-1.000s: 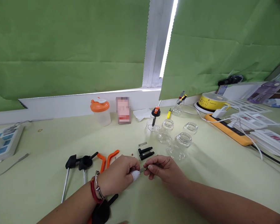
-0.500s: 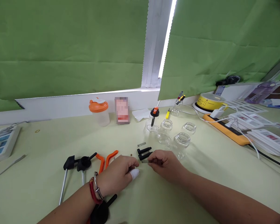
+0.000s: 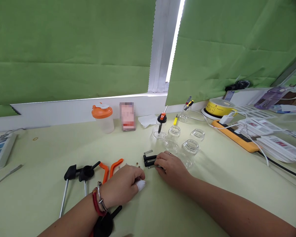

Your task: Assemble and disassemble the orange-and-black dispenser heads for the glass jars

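My right hand (image 3: pixel 172 168) lies over the right ends of a pair of black plastic parts (image 3: pixel 150 158), fingers bent around them. One spring (image 3: pixel 148 152) lies above the parts, and another spring (image 3: pixel 151 167) runs along their lower side, its right end under my fingers. To the left my left hand (image 3: pixel 127 182) rests curled, a white wrap on its thumb (image 3: pixel 140 185); what its fingers enclose is hidden. Tiny brown pieces (image 3: pixel 137 164) sit just above it. Orange handles (image 3: pixel 115 165) and black-headed pieces with metal rods (image 3: pixel 86 173) lie beyond and left of it.
Several clear glass jars (image 3: pixel 190 146) stand right of centre. A screwdriver with an orange collar (image 3: pixel 162 116) stands in a jar. An orange-lidded cup (image 3: pixel 102 112) is at the back. An orange power strip (image 3: pixel 234 135) and white cards (image 3: pixel 281 149) occupy the right side.
My right hand has shifted from the lower spring's end onto the black plastic parts, its fingers now lower and flatter over them. My left hand stays nearly still; the view has shifted slightly.
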### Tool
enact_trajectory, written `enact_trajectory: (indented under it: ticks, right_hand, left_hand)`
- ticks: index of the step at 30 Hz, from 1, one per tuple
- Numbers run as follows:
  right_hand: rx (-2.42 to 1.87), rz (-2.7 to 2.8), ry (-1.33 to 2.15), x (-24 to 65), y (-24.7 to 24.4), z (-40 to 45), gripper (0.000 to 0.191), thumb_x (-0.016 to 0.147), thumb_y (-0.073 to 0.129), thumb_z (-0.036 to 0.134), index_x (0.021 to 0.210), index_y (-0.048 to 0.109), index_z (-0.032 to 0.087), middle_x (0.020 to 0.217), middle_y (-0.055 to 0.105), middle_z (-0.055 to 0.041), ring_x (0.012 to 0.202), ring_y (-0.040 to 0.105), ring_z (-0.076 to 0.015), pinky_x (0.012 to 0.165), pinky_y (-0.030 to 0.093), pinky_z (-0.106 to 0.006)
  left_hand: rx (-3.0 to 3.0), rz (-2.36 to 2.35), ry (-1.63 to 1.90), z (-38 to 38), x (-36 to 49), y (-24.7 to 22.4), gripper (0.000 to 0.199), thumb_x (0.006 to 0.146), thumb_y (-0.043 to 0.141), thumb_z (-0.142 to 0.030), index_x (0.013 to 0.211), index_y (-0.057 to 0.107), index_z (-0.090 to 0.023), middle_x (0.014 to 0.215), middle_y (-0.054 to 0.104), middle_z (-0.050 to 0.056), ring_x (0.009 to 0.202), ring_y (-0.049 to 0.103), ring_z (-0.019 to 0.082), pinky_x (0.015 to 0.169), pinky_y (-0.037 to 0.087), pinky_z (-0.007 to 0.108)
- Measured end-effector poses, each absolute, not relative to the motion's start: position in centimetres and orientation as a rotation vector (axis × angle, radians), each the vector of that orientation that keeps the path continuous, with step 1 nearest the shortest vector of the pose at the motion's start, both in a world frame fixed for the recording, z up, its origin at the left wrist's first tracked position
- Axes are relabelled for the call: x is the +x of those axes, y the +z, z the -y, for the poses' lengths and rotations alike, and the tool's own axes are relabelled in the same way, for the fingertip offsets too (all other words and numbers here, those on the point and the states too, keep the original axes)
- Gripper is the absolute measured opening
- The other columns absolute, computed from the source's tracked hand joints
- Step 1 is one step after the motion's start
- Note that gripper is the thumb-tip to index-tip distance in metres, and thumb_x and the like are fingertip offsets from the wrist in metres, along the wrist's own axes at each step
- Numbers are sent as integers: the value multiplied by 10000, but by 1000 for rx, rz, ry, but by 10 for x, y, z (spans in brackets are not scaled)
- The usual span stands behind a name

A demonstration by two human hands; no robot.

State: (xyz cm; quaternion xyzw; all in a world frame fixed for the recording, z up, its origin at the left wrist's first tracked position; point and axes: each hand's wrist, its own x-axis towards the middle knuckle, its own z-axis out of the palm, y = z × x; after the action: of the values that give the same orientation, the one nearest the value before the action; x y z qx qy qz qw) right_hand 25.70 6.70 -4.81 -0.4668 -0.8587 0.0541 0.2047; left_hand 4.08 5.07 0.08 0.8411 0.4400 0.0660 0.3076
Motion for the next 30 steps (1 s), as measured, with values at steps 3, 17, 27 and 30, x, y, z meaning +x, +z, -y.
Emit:
enact_trajectory:
  ticks: [3,17,27,30]
  right_hand:
    - [-1323,2398,140,256,-50,-69,130,799,522,132,808,635,198,904,616,-39,858,530,-174,746,422,-286]
    - [-1812,2598,147,266,-29,-38,120,803,480,120,741,568,174,778,574,-36,606,546,-142,498,292,-252]
    - [-1420,2584,282,249,-38,-45,140,801,525,147,793,646,217,867,626,-14,706,593,-141,571,366,-237]
    - [-1309,2573,390,251,-38,-45,165,803,540,144,839,665,246,837,647,7,731,595,-133,610,390,-221]
  left_hand:
    - [2224,-1164,165,-51,41,0,168,797,439,-285,757,587,-216,706,590,-21,667,512,130,588,337,231]
    - [2218,-1160,127,-52,40,1,182,797,439,-301,770,592,-208,698,588,-22,638,502,121,577,334,230]
    - [2215,-1144,174,-50,38,2,171,795,439,-294,769,591,-220,696,586,-25,637,506,122,575,343,226]
    - [2229,-1139,207,-50,38,2,167,789,449,-290,752,594,-216,709,591,-22,654,508,127,581,349,228]
